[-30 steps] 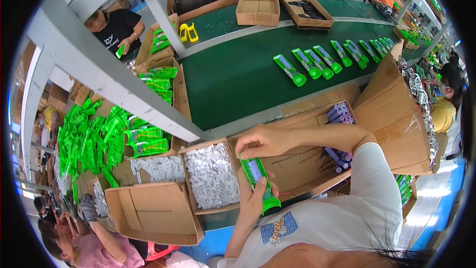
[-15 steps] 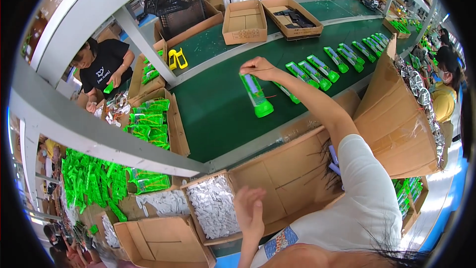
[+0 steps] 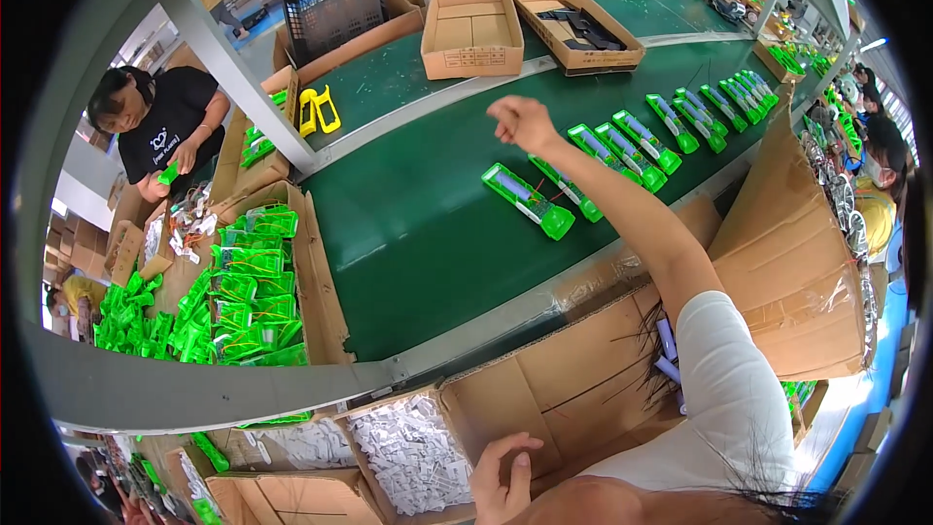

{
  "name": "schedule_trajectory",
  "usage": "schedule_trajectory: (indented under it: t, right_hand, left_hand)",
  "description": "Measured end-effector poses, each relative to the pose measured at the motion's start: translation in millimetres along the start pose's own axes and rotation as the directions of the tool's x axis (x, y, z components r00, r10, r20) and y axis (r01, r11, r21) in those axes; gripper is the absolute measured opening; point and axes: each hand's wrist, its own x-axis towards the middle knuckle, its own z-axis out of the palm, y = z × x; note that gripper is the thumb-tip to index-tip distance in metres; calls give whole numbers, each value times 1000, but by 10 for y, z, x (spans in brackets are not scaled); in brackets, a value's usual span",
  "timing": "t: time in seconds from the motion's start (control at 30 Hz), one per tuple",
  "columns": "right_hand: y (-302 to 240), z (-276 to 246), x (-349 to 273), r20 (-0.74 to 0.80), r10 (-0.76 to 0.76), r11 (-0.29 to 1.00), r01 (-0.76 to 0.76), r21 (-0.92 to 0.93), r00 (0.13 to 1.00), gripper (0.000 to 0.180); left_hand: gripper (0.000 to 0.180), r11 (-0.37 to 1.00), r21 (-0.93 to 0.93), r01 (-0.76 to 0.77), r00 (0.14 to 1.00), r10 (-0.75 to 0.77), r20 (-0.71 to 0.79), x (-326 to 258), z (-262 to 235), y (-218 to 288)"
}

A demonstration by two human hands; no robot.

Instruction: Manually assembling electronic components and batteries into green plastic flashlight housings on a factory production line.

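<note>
Two hands were apart: the right hand (image 3: pixel 523 122), loosely curled and empty, hung over the green belt (image 3: pixel 408 233) at upper centre, just above a green packaged item (image 3: pixel 530 200). The left hand (image 3: pixel 502 476), fingers spread and holding nothing, rested at the bottom edge beside a cardboard box (image 3: pixel 374 418) filled with small white packets (image 3: pixel 413 452)

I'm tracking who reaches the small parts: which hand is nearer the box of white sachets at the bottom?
Left. The left hand hangs at the right edge of the box of white sachets; the right hand is far off, raised over the green conveyor belt.
</note>
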Motion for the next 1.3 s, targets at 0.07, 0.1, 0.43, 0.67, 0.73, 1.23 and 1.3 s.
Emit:
schedule_trajectory:
  t: [0.07,0.1,0.43,0.67,0.73,1.23,1.3]
  right_hand:
    - [-128,-88,53,-210,-128,989,108,-102,969,23]
    - [-209,-104,52,-215,-110,994,108,-23,970,25]
    - [-1172,765,-921,454,-307,912,123,391,837,21]
    - [-2271,1816,-2024,551,-680,701,209,682,484,76]
    - [-2458,2007,-2158,603,-603,739,81,669,522,73]
    - [-2391,1978,-2293,363,-612,656,193,730,703,63]
    - [-2444,1996,-2309,347,-624,636,198,746,700,67]
  left_hand:
    - [48,999,-27,31,999,-31,22,28,-16,-13]
    - [47,997,-52,62,997,-60,44,35,-13,5]
    - [18,935,341,-103,936,207,-285,130,410,600]
    - [16,930,177,-321,756,364,-544,-385,426,664]
    - [15,863,360,-354,575,504,-644,-623,373,705]
    - [34,972,202,119,154,183,-971,-1411,-383,471]
    - [34,990,24,140,105,9,-994,-1396,-391,466]
